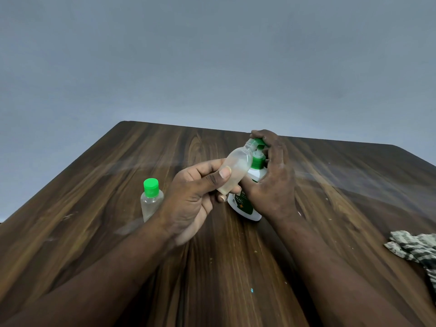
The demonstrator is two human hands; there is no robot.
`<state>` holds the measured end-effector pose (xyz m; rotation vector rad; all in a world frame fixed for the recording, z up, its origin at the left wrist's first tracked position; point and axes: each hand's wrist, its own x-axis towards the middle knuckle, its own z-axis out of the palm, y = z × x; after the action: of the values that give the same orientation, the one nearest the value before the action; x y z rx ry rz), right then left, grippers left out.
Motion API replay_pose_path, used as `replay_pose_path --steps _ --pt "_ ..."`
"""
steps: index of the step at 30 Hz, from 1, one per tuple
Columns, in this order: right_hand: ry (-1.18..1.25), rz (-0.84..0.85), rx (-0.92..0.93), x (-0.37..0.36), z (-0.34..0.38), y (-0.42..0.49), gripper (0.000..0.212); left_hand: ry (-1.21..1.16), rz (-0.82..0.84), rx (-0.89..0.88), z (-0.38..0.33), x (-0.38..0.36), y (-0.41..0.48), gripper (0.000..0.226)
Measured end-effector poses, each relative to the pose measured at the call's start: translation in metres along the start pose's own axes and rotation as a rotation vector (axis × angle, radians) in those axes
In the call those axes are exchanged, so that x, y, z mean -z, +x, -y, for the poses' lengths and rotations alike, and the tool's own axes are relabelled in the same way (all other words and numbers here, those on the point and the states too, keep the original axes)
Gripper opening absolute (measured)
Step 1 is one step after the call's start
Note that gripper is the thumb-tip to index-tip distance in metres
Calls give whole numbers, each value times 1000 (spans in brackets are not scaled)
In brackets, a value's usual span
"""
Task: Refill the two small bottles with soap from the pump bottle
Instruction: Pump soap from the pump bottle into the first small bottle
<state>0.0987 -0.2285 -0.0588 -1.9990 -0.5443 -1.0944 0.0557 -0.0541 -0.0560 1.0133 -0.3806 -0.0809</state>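
My left hand (193, 197) grips an uncapped small clear bottle (237, 167), tilted so its open neck sits right at the green spout of the pump bottle (247, 206). The pump bottle is white with a green label and stands upright on the wooden table (141, 149). My right hand (271, 175) wraps around the pump bottle from the right, with its fingers curled over the green pump head. A second small clear bottle (151, 201) with a green cap stands upright to the left, partly behind my left wrist.
A crumpled patterned cloth (415, 250) lies at the table's right edge. The table's far edge meets a plain grey wall. Small crumbs and smears dot the wood.
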Motion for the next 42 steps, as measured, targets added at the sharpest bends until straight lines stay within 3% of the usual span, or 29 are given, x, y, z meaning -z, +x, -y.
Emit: replay_pose_path --steps 15,24,28,36,42 --pt "-37 -105 21 -9 -2 -2 62 -52 5 59 0 4 1 44" --pt "-151 -23 45 -4 3 2 78 -65 -5 89 -4 7 1 37" --pt "-148 -7 41 -3 3 3 76 -39 -17 78 -4 8 2 48" --pt "-87 -58 56 -6 -1 0 59 -68 -33 82 -3 12 3 40" --pt "-95 -36 93 -3 -6 -1 62 -68 -43 93 -3 11 3 39"
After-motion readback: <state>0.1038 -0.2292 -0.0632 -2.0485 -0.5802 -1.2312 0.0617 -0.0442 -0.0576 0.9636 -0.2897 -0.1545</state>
